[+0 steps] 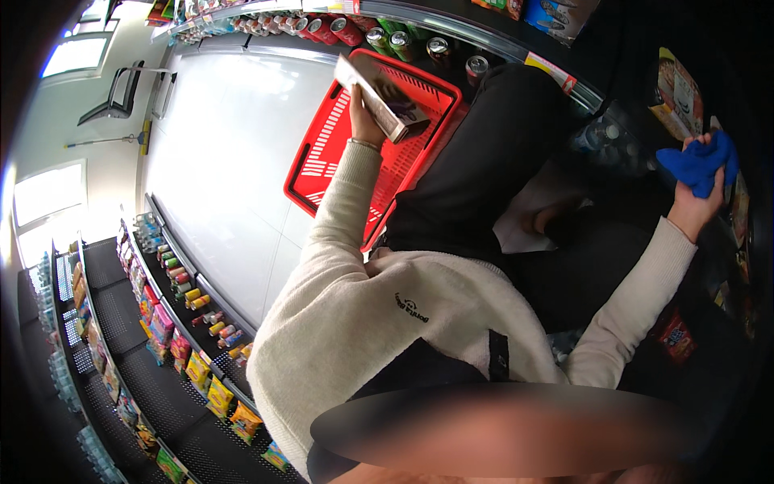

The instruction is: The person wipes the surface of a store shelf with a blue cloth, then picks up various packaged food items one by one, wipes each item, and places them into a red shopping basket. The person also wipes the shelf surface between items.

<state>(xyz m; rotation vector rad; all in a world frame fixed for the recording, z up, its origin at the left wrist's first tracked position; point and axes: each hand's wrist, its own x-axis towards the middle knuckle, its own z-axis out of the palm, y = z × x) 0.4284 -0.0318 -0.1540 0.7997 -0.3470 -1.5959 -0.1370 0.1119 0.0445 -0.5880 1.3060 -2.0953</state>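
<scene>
My left hand [365, 124] grips a flat carton [382, 100] with dark and pale sides, and it is tilted. Beneath the carton is a red plastic shopping basket [314, 151] with slotted walls and a black-trimmed rim. Over at the right, my right hand [700, 196] clutches a bunched blue cloth [704, 160] close to the dark shelf. Just beyond that hand, a food box [678, 91] with a printed front stands on the shelf. Some of my right fingers are covered by the cloth.
Drink cans [346, 31] line the low shelf ahead, beside my bent leg [490, 139]. Plastic bottles [598, 136] sit near my right forearm, with a red snack packet [676, 336] lower down. Across the pale floor [224, 139] runs another shelf with snack bags [198, 368].
</scene>
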